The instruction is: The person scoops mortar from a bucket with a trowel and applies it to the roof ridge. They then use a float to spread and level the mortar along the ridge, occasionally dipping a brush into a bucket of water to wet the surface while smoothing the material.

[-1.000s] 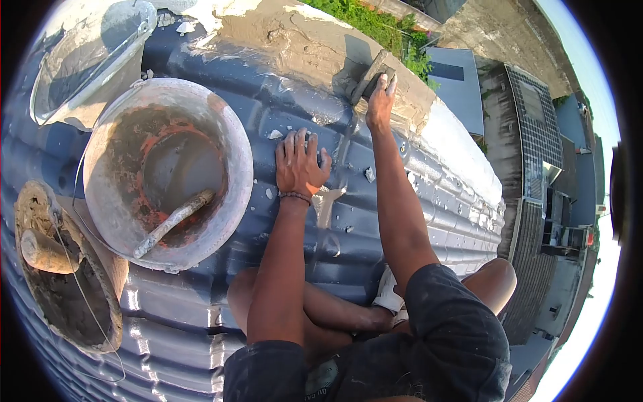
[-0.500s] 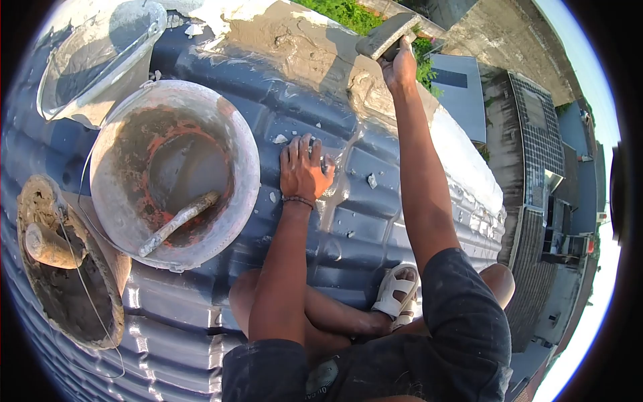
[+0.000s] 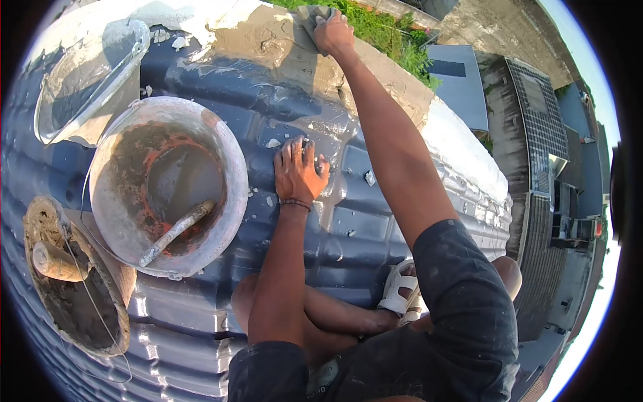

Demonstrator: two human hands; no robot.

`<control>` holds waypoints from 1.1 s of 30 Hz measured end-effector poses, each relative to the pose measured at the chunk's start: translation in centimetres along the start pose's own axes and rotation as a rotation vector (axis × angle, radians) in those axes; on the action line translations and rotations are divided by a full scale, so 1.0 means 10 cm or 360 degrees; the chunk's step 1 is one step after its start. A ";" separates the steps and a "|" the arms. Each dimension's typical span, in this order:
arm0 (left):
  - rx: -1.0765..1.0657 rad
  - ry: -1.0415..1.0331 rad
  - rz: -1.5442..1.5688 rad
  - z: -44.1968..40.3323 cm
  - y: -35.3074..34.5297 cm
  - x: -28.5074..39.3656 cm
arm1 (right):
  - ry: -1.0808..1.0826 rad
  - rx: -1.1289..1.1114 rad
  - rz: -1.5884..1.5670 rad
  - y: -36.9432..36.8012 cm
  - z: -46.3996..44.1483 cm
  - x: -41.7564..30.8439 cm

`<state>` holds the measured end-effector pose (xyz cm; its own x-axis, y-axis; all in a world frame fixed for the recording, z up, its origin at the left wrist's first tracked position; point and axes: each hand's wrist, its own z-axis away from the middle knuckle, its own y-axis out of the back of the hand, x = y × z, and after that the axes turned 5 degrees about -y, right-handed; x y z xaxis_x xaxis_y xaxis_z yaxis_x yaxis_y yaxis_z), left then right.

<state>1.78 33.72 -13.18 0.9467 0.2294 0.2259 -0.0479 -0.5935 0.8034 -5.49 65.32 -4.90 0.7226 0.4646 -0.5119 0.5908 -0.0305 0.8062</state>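
Observation:
My right hand (image 3: 333, 33) is closed around a grey, mortar-coated plastering float (image 3: 311, 28) at the far edge of the roof. The float lies against the wet mortar (image 3: 264, 30) that coats the ridge; the fingers partly cover it. My left hand (image 3: 299, 171) rests with fingers spread on the dark blue roof sheet (image 3: 362, 167), holding nothing. Left of it stands a mortar-stained bucket (image 3: 236, 157) with wet mix at its bottom. A stick-like handle (image 3: 175, 234) leans inside that bucket.
A second bucket (image 3: 110, 110) lies tilted at the upper left. At lower left, a mortar-caked container (image 3: 124, 315) holds grey mix and a rounded wooden piece (image 3: 59, 261). Mortar crumbs (image 3: 272, 143) dot the roof. Beyond the ridge edge are plants (image 3: 382, 33) and lower roofs (image 3: 459, 87).
My right hand has moved left along the ridge with the float, which was raised and tilted and is now against the mortar. My left hand stays on the roof.

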 end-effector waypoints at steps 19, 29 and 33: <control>0.0064 0.0012 -0.0009 -0.03 0.00 0.02 | -0.1092 0.0375 -0.0806 0.72 1.20 2.84; 0.0052 -0.0002 -0.0063 -0.01 -0.03 0.02 | -0.0941 0.0566 -0.0687 0.03 0.92 0.37; 0.0063 0.0041 -0.0063 -0.03 -0.02 0.02 | -0.0763 0.0130 -0.1645 0.33 0.74 0.35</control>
<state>1.89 34.11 -13.18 0.9392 0.2725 0.2089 0.0025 -0.6136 0.7896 1.63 60.29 -6.27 -0.0708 -0.0842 -0.9939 0.9913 0.1047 -0.0795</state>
